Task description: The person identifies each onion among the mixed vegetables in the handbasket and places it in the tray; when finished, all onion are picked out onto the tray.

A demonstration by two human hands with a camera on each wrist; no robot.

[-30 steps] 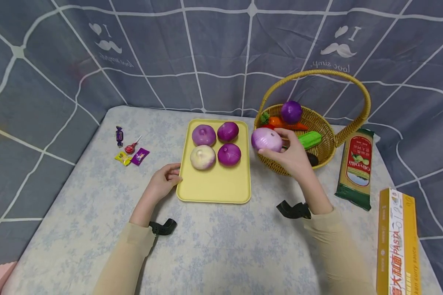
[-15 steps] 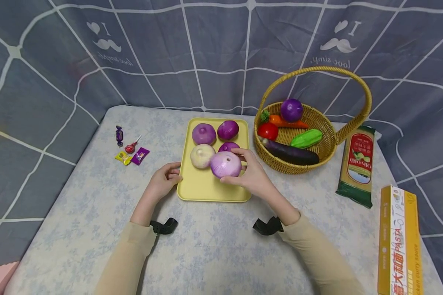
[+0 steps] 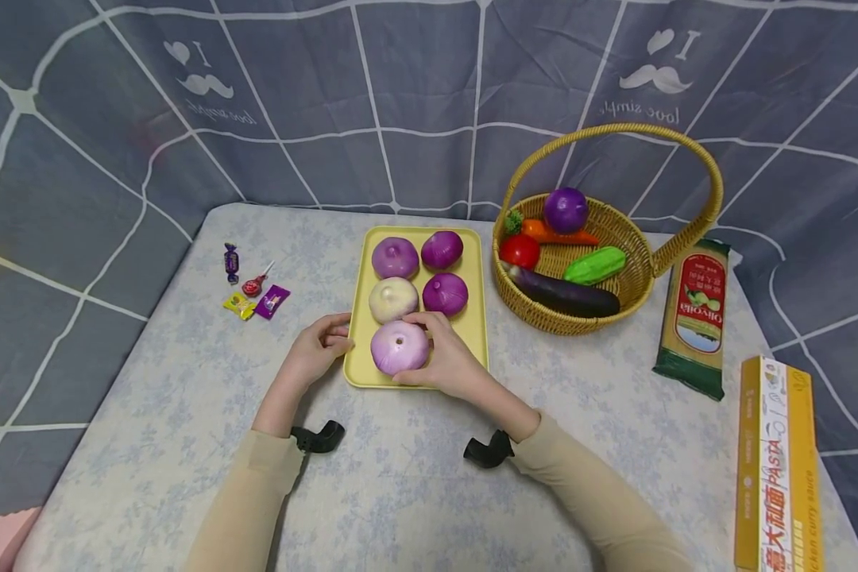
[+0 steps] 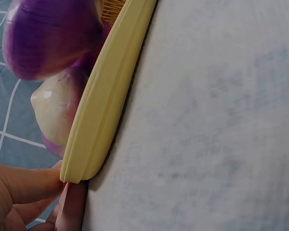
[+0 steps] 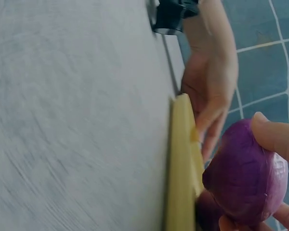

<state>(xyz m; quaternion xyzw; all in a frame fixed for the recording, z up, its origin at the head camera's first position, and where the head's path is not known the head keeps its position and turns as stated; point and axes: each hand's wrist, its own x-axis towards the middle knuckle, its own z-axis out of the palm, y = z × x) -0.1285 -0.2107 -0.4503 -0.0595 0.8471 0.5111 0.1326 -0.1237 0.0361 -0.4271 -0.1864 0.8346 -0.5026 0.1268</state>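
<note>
Our right hand (image 3: 446,361) cups a pale onion (image 3: 399,347) on the yellow tray (image 3: 472,334); left hand (image 3: 319,349) fingers touch its edge, floral tablecloth (image 3: 415,492) beneath, grey curtain (image 3: 400,95) beyond

The pasta box (image 3: 775,469) is cut off by the head view's bottom edge. Print on the candy wrappers (image 3: 254,295) is too small to read.
</note>
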